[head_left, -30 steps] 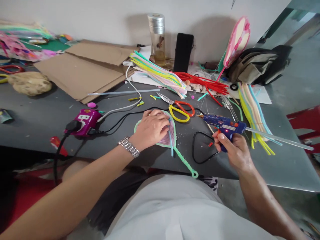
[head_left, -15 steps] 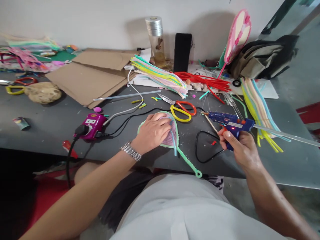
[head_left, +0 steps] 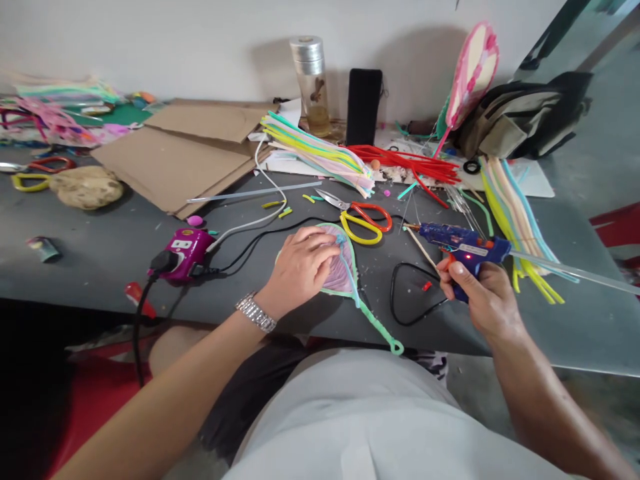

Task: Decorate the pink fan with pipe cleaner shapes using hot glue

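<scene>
A leaf-shaped, fan-like piece (head_left: pixel 337 273) with a lilac middle, a mint-green fuzzy border and a twisted handle (head_left: pixel 377 320) ending in a loop lies on the table. Across its face runs a light-blue pipe cleaner (head_left: pixel 349 270), bunched at its upper end. My left hand (head_left: pixel 305 263), wearing a metal watch, rests over the piece's left side. Its fingers are bent and loosely apart, the fingertips at the blue bunch. My right hand (head_left: pixel 483 293) grips a blue hot glue gun (head_left: pixel 463 250), its nozzle pointing left and a clear glue stick (head_left: pixel 575 270) protruding behind.
Scissors (head_left: pixel 363 223) lie just beyond the piece. A purple power socket (head_left: pixel 185 253) and cords are at left, near a stone (head_left: pixel 87 187) and cardboard (head_left: pixel 185 157). Pipe cleaner bundles (head_left: pixel 320 153), a bottle (head_left: pixel 313 87), a phone (head_left: pixel 364 107) and a bag (head_left: pixel 520 120) stand or lie behind.
My left hand has shifted slightly left, uncovering more of the lilac face and the blue bunch. The pipe cleaner's lower end has swung right, toward the handle. The glue gun has hardly moved.
</scene>
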The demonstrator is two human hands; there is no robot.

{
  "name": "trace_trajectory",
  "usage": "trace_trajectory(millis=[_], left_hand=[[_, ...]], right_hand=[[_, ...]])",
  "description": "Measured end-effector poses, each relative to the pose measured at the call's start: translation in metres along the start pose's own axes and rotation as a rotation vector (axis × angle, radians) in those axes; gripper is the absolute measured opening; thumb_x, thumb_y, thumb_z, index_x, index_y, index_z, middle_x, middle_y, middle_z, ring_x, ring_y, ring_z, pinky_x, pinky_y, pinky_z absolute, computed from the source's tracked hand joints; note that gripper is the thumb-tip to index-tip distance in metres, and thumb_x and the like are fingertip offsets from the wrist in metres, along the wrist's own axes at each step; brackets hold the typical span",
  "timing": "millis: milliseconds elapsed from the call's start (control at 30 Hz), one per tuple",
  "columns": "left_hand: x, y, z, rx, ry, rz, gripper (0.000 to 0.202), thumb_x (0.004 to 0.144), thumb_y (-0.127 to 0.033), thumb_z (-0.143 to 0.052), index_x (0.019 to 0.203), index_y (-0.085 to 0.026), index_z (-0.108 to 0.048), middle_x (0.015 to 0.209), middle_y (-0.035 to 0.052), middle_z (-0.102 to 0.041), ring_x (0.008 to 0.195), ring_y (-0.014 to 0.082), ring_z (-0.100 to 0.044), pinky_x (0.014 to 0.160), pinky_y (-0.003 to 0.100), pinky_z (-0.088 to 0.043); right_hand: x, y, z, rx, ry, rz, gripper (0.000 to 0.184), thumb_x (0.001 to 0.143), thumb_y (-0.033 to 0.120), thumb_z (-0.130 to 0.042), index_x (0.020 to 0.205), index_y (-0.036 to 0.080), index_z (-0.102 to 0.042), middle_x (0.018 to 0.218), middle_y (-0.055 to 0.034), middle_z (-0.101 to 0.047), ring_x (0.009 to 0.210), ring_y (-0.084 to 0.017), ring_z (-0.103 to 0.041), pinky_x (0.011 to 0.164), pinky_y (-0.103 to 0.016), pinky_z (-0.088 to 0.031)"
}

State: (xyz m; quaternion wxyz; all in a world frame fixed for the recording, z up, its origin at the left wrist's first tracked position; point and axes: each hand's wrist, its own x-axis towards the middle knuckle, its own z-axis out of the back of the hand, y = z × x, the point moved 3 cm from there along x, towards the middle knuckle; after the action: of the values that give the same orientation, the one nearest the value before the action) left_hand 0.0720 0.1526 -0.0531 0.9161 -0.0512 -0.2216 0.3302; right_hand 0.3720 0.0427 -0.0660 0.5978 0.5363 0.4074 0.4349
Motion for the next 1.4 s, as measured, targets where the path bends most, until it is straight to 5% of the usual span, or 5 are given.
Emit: trace_trajectory(millis=[667,900,1033,1400], left_hand=[[-0.002,-0.003,-0.007,0.082,0.112,-0.087,0.031,0.1,-0.017,-0.044,0.109,-0.023,-0.073,0.122,0.0015,-0.077,0.122,0.0263,-0.06,0.092,0.046,-0.04],[-0.001,0.002,-0.004,-0.008,0.041,-0.002,0.034,0.095,-0.01,-0.043,0.116,-0.019,-0.069,0.107,0.0073,-0.078,0.12,0.0279,-0.061,0.094,0.047,-0.045],[-0.002,0.001,0.0,-0.043,-0.015,0.032,0.034,0.095,-0.01,-0.046,0.117,-0.018,-0.07,0.12,0.0079,-0.076,0.122,0.0284,-0.059,0.098,0.048,-0.047],[-0.002,0.0,-0.005,0.087,0.104,-0.03,0.032,0.096,-0.015,-0.05,0.11,-0.027,-0.077,0.123,0.0064,-0.074,0.123,0.0296,-0.056,0.096,0.05,-0.047]], right_hand=[[0.001,0.002,-0.004,-0.051,0.008,-0.016,0.031,0.09,0.052,-0.072,0.086,0.022,-0.073,0.062,0.0007,-0.061,0.055,-0.014,-0.053,0.054,-0.029,-0.045],[0.0,0.008,-0.003,0.059,-0.015,-0.004,0.028,0.089,0.049,-0.074,0.088,0.021,-0.074,0.069,0.0009,-0.061,0.051,-0.01,-0.053,0.051,-0.027,-0.041],[0.0,0.017,0.0,0.108,-0.037,0.006,0.032,0.087,0.051,-0.076,0.086,0.019,-0.074,0.071,0.0002,-0.061,0.05,-0.01,-0.053,0.048,-0.027,-0.04],[-0.005,0.023,0.009,0.108,-0.072,-0.024,0.037,0.083,0.057,-0.077,0.085,0.02,-0.071,0.07,-0.0005,-0.06,0.05,-0.011,-0.052,0.046,-0.027,-0.039]])
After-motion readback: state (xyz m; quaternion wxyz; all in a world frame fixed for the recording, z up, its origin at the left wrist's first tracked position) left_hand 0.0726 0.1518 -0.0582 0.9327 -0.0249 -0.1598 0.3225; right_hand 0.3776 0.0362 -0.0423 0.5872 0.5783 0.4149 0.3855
